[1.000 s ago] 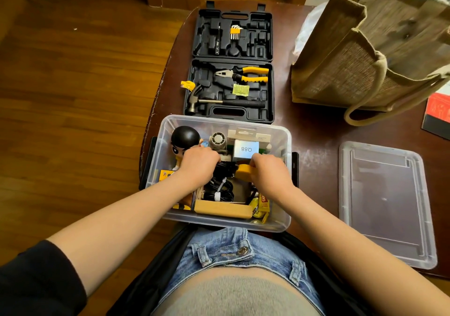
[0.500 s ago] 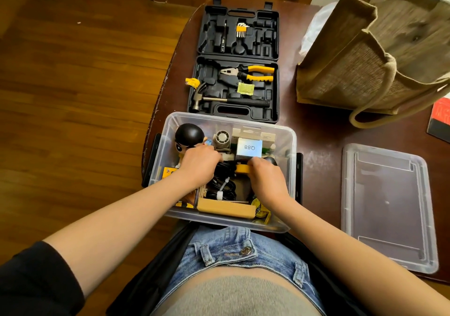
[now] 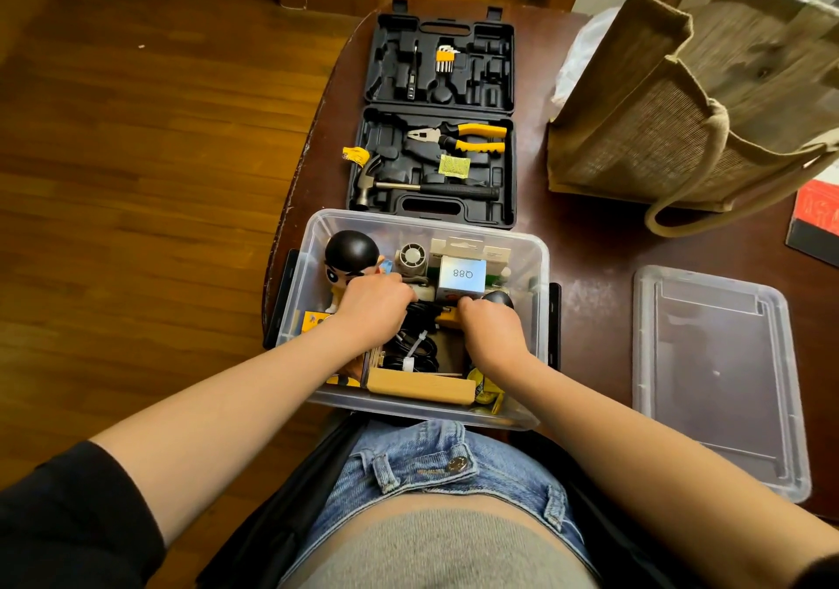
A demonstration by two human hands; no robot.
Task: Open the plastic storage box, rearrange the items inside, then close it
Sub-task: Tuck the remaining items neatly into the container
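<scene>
The clear plastic storage box (image 3: 538, 266) stood open at the near edge of the dark wooden table (image 3: 590, 243), its lid (image 3: 717, 375) lying flat on the table to its right. Both hands were inside the box. The left hand (image 3: 374, 307) had its fingers curled down among black cables (image 3: 415, 343), beside a black-haired figurine (image 3: 352, 252); what it gripped could not be told. The right hand (image 3: 492, 329) was curled round a yellow item (image 3: 445, 316). A white carton marked Q88 (image 3: 462, 276) stood just behind the hands. An open black tool case (image 3: 436, 207) lay beyond the box, and a jute bag (image 3: 690, 102) stood towards the far right corner
</scene>
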